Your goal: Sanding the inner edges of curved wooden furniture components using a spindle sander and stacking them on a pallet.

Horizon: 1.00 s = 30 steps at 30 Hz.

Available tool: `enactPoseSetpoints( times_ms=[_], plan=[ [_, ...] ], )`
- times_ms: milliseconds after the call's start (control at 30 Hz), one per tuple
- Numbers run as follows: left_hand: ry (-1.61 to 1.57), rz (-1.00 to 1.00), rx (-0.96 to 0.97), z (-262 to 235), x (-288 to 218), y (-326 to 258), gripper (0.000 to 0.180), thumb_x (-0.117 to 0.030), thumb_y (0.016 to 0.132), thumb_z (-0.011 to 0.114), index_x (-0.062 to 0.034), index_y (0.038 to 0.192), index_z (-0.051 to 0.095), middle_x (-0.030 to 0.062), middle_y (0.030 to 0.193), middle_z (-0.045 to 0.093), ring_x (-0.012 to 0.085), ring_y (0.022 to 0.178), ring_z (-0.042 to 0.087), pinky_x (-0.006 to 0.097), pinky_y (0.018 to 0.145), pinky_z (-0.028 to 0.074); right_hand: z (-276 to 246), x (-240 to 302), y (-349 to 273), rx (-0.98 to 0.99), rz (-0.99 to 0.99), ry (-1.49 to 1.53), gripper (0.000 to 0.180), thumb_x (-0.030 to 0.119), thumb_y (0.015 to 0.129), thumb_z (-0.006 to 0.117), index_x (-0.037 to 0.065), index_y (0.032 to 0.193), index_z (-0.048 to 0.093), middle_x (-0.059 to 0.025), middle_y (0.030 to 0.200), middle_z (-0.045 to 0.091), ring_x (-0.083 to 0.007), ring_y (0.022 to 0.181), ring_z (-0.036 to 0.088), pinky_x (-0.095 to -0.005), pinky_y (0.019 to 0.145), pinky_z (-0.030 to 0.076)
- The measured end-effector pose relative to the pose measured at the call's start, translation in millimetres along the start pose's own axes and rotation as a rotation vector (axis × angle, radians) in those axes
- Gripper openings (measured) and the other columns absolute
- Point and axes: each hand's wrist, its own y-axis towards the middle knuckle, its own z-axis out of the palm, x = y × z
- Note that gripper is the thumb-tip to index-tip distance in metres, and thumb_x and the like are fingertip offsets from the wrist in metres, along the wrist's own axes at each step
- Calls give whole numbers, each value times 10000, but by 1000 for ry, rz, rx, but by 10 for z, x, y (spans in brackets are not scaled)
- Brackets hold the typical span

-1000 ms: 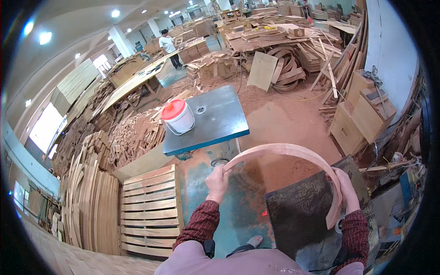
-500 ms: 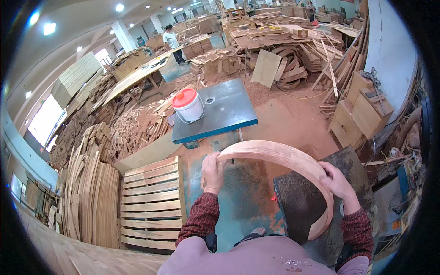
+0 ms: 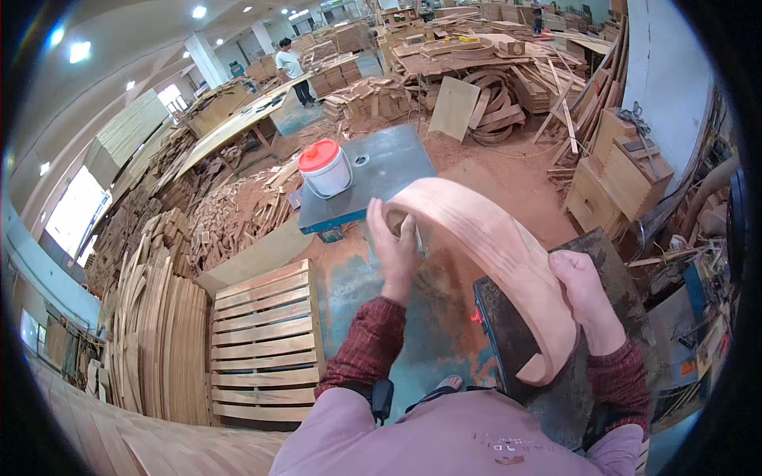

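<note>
Pale lettering on the mauve garment [image 3: 444, 446] was too small to read. Curved, pale-pink wooden band [image 3: 502, 247] was held up, its lower part over a worn, dark, flat tabletop [image 3: 605, 247]. Long axis ran upper left to lower right, arch bulging away from the wearer, lower end curling inward. Right hand [image 3: 586, 289] gripped the band's outer edge. Left hand [image 3: 397, 258] straddled the upper end; whether it pinched, could not tell. Reddish sawdust [image 3: 548, 208] coated the floor beyond.
</note>
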Motion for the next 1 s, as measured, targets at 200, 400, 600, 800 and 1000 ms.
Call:
enactPoseSetpoints(
  times_ms=[200, 400, 600, 800, 1000],
  plan=[
    [-444, -447, 573, 360, -756, -670, 305, -250, 1097, 552, -32, 1310, 543, 90, 1269, 627, 184, 1158, 603, 377, 1026, 500, 348, 65, -140, -141, -141, 120, 314, 226, 1093, 554, -52, 1120, 698, -39, 1001, 720, -92, 871, 646, -264, 799, 518],
    [-1044, -775, 382, 655, -1688, -951, 302, -288, 1124, 514, -41, 1292, 552, 61, 1212, 644, 133, 1058, 635, 315, 929, 552, 556, 86, -362, -329, -256, 202, 319, 176, 1091, 526, -91, 1190, 671, -100, 1101, 726, -158, 1016, 675, -315, 933, 528],
    [-961, -569, 562, 819, -1565, -1186, 256, -282, 1135, 492, -59, 1124, 618, -33, 1017, 622, 50, 928, 559, 253, 789, 509, 445, -139, -736, -506, -343, 261, 264, 200, 1077, 553, -21, 1079, 698, -43, 1018, 714, -113, 928, 643, -299, 858, 517],
    [-893, -500, 660, 916, -1634, -1363, 275, -250, 1137, 474, -84, 937, 564, -88, 880, 500, 21, 809, 439, 229, 680, 398, 344, -361, -1067, -605, -381, 324, 269, 218, 1076, 566, -3, 1034, 712, -5, 959, 704, -79, 882, 615, -275, 820, 502],
    [-799, -298, 946, 913, -1972, -1520, 248, -188, 1083, 564, 5, 1236, 586, 9, 1114, 648, 84, 980, 594, 269, 877, 498, 205, -414, -1512, -738, -432, 164, 288, 252, 1073, 585, 14, 976, 714, 21, 901, 670, -61, 839, 566, -267, 759, 477]
  ],
)
